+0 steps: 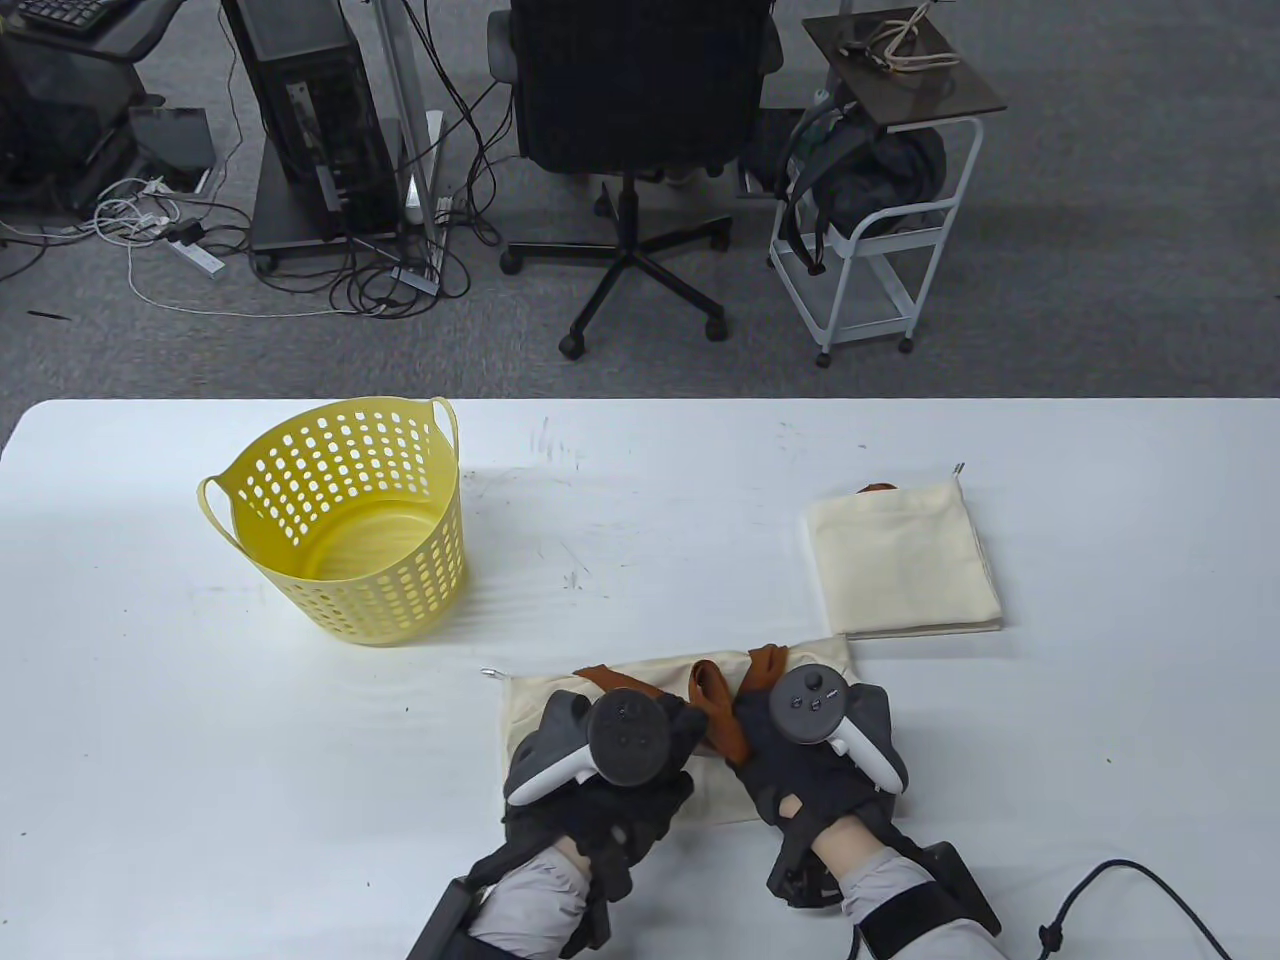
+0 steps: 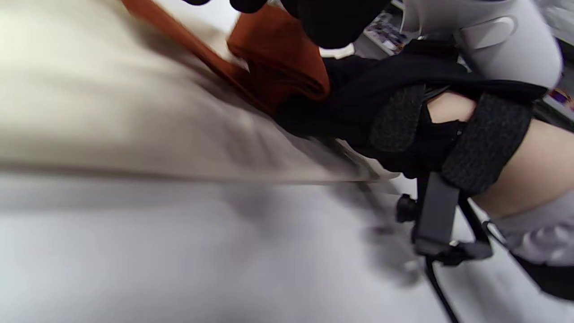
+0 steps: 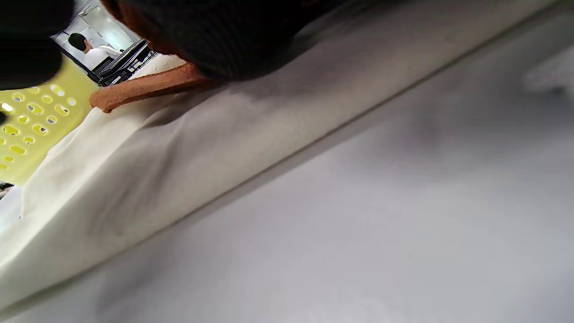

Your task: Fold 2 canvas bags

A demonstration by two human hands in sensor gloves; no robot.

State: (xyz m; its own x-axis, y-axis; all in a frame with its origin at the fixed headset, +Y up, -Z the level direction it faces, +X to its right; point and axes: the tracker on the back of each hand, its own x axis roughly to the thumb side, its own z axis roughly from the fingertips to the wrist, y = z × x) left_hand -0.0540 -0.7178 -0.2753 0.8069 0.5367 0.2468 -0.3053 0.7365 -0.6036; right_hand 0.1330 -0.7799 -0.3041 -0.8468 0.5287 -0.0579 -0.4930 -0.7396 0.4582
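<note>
A cream canvas bag (image 1: 528, 705) with brown straps (image 1: 712, 700) lies flat at the table's front, partly under both hands. My left hand (image 1: 688, 728) rests on the bag's middle, fingertips (image 2: 314, 18) over a strap (image 2: 278, 58); its grip is hidden. My right hand (image 1: 755, 700) holds a bunched strap that loops up by its fingers; its glove also shows in the left wrist view (image 2: 394, 116). In the right wrist view, dark fingers (image 3: 215, 40) sit on a strap (image 3: 143, 89) above the cloth (image 3: 157, 161). A second bag (image 1: 905, 565) lies folded at the right.
A yellow perforated basket (image 1: 335, 520) stands at the table's left, also seen in the right wrist view (image 3: 27, 125). A black cable (image 1: 1120, 890) runs off the front right. Beyond the table's far edge stand an office chair (image 1: 640, 110) and a white cart (image 1: 880, 230).
</note>
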